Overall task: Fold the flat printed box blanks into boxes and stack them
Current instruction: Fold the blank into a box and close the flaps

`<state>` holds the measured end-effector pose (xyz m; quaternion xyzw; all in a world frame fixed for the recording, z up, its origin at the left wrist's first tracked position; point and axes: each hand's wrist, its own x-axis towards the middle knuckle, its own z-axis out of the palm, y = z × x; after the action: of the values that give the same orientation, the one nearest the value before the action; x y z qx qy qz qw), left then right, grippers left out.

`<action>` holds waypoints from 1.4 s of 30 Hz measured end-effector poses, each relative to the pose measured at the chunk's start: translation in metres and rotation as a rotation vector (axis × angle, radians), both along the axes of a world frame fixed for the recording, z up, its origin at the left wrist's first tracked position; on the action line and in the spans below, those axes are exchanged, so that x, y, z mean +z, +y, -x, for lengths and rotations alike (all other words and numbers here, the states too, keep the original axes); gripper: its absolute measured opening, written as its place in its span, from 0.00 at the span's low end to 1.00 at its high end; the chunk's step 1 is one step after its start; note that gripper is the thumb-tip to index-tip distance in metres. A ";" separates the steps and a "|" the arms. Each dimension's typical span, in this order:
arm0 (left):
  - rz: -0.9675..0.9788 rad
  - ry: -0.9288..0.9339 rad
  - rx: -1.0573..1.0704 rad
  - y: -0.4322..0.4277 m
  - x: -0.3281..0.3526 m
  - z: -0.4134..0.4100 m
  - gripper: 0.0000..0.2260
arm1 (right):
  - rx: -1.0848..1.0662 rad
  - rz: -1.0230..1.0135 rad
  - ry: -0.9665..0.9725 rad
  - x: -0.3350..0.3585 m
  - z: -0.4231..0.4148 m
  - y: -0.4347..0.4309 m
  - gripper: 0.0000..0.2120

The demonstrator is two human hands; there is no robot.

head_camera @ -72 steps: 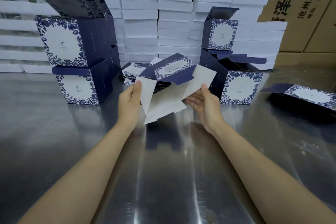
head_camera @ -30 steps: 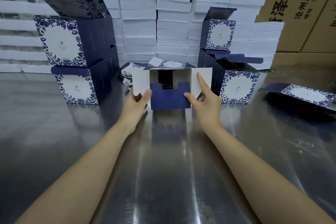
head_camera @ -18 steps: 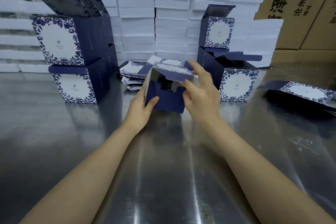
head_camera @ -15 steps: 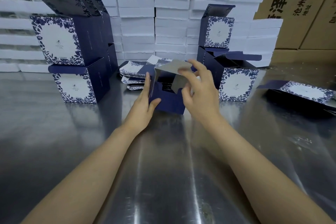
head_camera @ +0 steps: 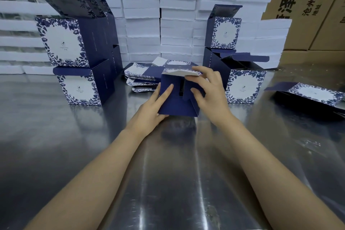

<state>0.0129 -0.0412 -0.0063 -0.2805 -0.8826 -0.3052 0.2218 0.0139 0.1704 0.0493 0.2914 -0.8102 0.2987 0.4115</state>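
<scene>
Hiding most of the pile of flat blanks [head_camera: 141, 77], whose number cannot be told, one half-folded box [head_camera: 175, 104] stands on the bench [head_camera: 168, 173] between both hands. The left hand [head_camera: 153, 108] lays straight fingers against its near face. The right hand [head_camera: 211, 93] pinches its top flap. Two folded boxes face front in the left stack [head_camera: 63, 43] and two in the right stack [head_camera: 244, 87]. One loose blank [head_camera: 313, 93] is cut off by the frame's right edge.
</scene>
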 end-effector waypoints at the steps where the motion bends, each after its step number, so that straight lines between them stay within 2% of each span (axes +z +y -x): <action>1: 0.012 0.022 0.005 0.000 0.000 0.000 0.42 | -0.023 -0.009 0.034 -0.002 0.002 0.002 0.17; 3: 0.057 0.039 0.028 0.001 0.000 0.000 0.41 | -0.020 0.065 0.041 -0.006 0.004 0.004 0.15; 6: 0.125 0.046 0.085 0.002 0.000 -0.001 0.41 | 0.060 0.253 0.015 -0.009 0.003 0.004 0.16; 9: 0.116 0.010 0.118 0.005 0.002 -0.003 0.40 | 0.070 0.145 0.059 -0.016 0.003 0.008 0.10; 10: 0.111 0.002 0.127 0.006 0.003 -0.004 0.39 | 0.059 0.080 0.074 -0.018 0.003 0.008 0.11; 13: 0.180 0.011 0.191 0.008 0.008 -0.007 0.38 | -0.013 0.008 0.088 -0.021 0.002 0.002 0.09; 14: 0.218 0.027 0.218 0.008 0.009 -0.009 0.38 | -0.046 0.019 0.074 -0.022 0.002 -0.001 0.10; 16: 0.248 0.072 0.243 0.008 0.010 -0.012 0.37 | -0.095 0.062 0.031 -0.023 0.003 -0.003 0.21; 19: 0.135 0.053 0.244 0.007 0.011 -0.015 0.37 | -0.120 0.083 -0.018 -0.019 0.005 0.000 0.32; 22: 0.056 0.037 0.250 0.008 0.012 -0.016 0.37 | -0.187 0.024 0.034 -0.018 0.007 0.003 0.29; 28: 0.140 0.037 0.220 0.008 0.015 -0.016 0.43 | -0.370 0.044 0.185 -0.021 0.006 -0.002 0.24; 37: 0.142 0.136 0.234 0.009 0.015 -0.021 0.44 | -0.359 0.017 0.232 -0.020 0.008 0.003 0.22; 39: 0.140 0.105 0.233 0.006 0.017 -0.021 0.46 | -0.254 0.133 0.189 -0.019 0.006 0.002 0.19; 42: -0.015 -0.038 0.090 0.004 0.020 -0.022 0.47 | -0.120 0.513 0.006 -0.014 0.003 0.001 0.14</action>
<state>0.0347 -0.0370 0.0140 -0.2328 -0.8961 -0.3069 0.2207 0.0114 0.1718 0.0349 0.1301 -0.7226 0.4687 0.4911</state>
